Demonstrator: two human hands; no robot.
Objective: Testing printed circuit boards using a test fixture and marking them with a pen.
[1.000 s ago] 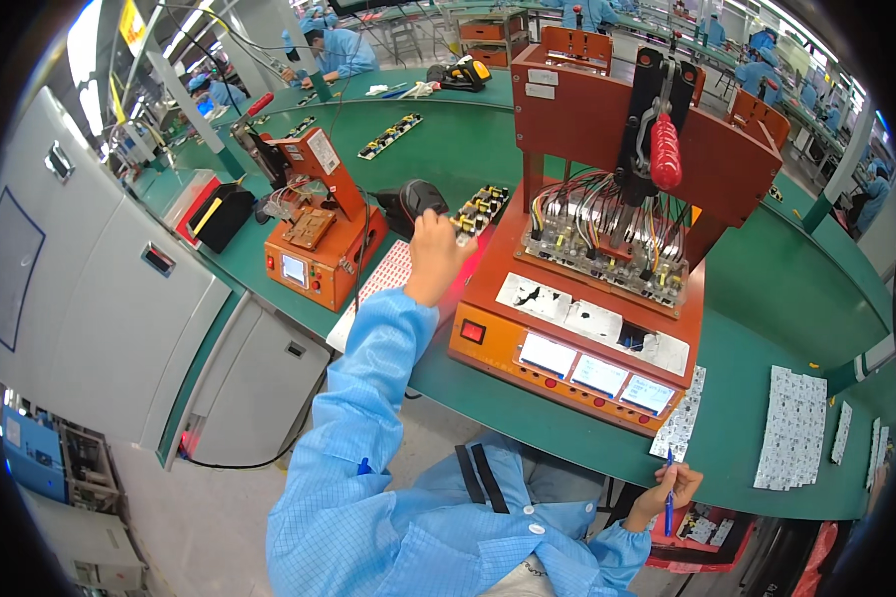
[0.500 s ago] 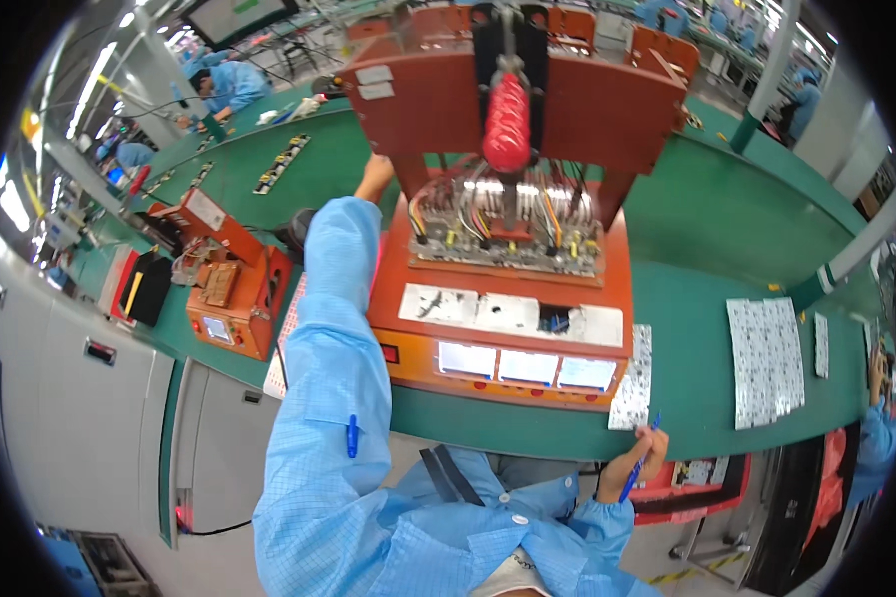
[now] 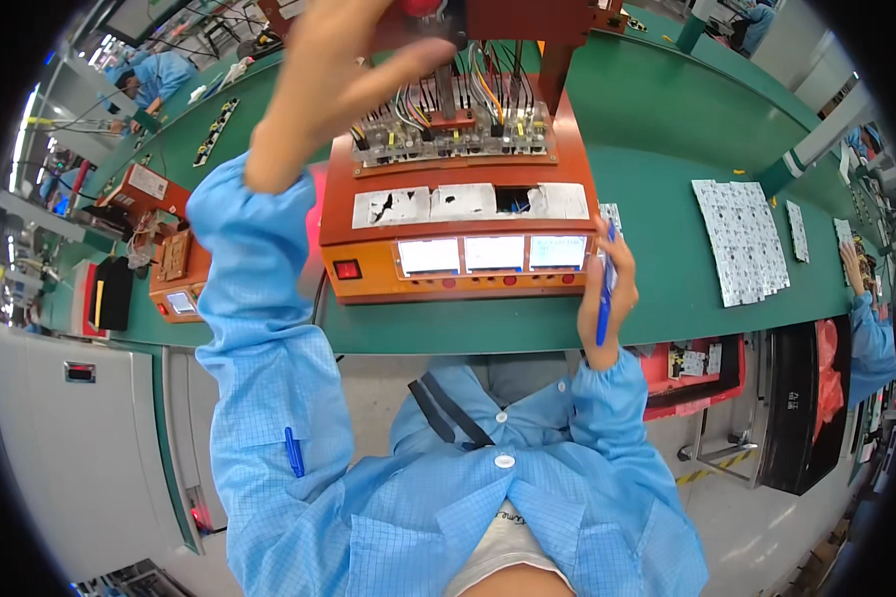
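My left hand [image 3: 334, 85] is raised over the left side of an orange-red test fixture [image 3: 458, 295], its fingers spread and slightly blurred. Just beyond its fingertips is the red handle [image 3: 423, 6] of the fixture's press, cut off by the top edge. Below the press sits a clear plate [image 3: 458, 141] with many wires. Three lit screens [image 3: 465, 255] line the fixture's front. My right hand [image 3: 615, 284], at the fixture's right front corner, holds a blue pen [image 3: 604, 303]. Partly hidden behind that hand lies a silvery board strip [image 3: 609, 214].
On the green bench [image 3: 647, 298], a panel of silvery boards [image 3: 742, 244] and a narrow strip [image 3: 797, 231] lie to the right. A smaller orange machine [image 3: 176, 279] stands at left. Below the bench is a red bin [image 3: 692, 373]. A co-worker's hand [image 3: 852, 267] shows far right.
My left hand has come from behind the fixture's left side up toward the red handle. My right hand has moved up to the fixture's corner with the pen. The view has shifted.
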